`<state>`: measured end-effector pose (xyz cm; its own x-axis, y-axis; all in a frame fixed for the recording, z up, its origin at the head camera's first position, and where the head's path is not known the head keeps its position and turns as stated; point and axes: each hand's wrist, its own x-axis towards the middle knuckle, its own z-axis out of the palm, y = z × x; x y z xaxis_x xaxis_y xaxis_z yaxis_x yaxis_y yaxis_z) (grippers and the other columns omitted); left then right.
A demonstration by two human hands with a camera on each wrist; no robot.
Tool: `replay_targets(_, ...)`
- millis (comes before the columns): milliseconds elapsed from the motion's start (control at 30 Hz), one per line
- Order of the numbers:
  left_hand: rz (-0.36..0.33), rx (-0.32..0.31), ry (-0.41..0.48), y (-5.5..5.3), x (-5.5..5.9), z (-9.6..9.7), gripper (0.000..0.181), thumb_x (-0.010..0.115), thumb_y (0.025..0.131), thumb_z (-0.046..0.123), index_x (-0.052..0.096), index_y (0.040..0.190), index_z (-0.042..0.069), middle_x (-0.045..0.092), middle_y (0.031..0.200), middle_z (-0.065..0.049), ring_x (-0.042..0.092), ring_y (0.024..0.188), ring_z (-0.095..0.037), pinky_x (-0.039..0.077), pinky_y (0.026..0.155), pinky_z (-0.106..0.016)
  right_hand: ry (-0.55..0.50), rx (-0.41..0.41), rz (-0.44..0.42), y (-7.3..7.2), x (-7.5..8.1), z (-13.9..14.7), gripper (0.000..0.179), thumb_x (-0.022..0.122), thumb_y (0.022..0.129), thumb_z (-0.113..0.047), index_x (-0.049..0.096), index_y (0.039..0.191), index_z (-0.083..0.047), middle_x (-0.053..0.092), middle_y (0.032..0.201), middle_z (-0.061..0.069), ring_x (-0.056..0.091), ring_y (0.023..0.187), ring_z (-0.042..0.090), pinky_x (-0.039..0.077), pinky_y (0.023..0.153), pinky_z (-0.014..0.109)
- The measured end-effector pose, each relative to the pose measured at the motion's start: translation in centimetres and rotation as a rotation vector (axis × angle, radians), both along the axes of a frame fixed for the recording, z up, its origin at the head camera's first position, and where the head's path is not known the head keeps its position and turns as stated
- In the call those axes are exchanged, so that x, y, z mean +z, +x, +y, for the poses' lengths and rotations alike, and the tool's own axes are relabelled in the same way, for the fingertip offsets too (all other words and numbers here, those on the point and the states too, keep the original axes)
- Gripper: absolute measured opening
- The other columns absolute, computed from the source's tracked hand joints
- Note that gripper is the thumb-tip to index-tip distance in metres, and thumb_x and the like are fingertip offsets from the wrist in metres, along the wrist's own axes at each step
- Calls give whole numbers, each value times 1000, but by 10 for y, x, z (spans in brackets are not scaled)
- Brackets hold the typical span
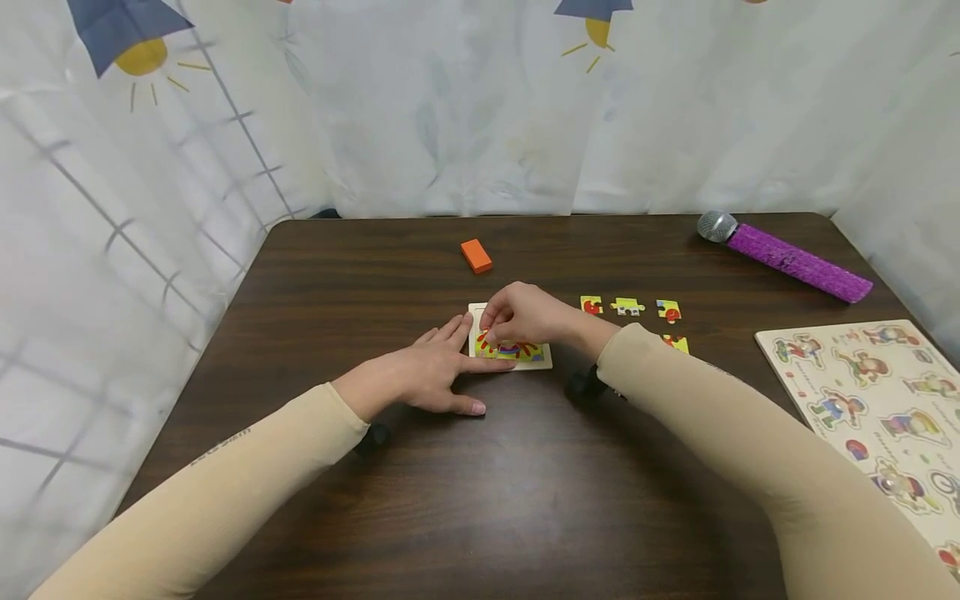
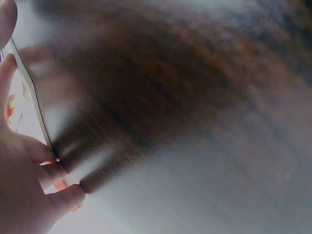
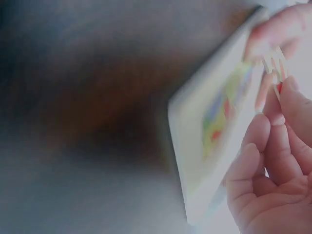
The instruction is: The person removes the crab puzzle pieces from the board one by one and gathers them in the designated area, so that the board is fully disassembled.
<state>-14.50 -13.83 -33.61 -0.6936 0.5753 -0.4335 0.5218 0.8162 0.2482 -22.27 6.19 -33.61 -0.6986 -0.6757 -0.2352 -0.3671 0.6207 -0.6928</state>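
Note:
A small wooden puzzle tray with a pale rim lies mid-table, its lower part filled with colourful yellow, red and blue pieces. My left hand rests flat at the tray's left side, fingers spread, with the index finger along its near edge. Over the tray, my right hand pinches a puzzle piece between thumb and fingers. In the right wrist view the piece shows edge-on with a bit of red, close to the tray. Its picture is mostly hidden by the fingers.
Several loose yellow puzzle pieces lie right of the tray, one partly behind the right sleeve. An orange block sits behind the tray. A purple microphone lies back right, and a large picture board covers the right edge.

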Motion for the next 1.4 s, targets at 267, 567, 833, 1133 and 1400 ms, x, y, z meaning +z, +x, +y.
replay_targets(267,3,3,-2,0,-1,1,71,66,93,60,33,155,53,-8,169,-29,-9,159,-42,15,124,-64,-6,-146,68,5,18,50,17,77,93,-19,77,106,-8,77,96,5,67,89,19,55,86,36)
replay_targets(567,8,5,0,1,1,0,70,66,94,58,33,156,52,-8,169,-28,-10,159,-42,15,124,-65,139,-220,111,26,17,124,11,76,94,-21,79,94,-11,74,80,2,59,70,17,47,65,31)
replay_targets(833,10,15,5,0,0,1,70,66,94,57,33,156,52,-7,169,-28,-8,159,-43,15,124,-65,135,-158,80,41,1,142,18,72,96,-18,75,81,-9,66,71,-3,58,68,12,48,65,30)
replay_targets(1133,-6,30,12,2,1,1,70,67,94,56,32,156,53,-9,169,-27,-9,159,-41,13,125,-64,189,-188,169,51,-8,135,20,76,93,-22,74,76,-13,65,65,-4,55,58,10,46,58,29)
replay_targets(1400,-5,34,8,1,1,2,71,67,94,57,32,155,54,-9,170,-26,-10,159,-41,13,125,-63,176,-204,181,54,-9,134,16,79,91,-22,75,78,-12,69,65,-4,63,57,8,51,60,29)
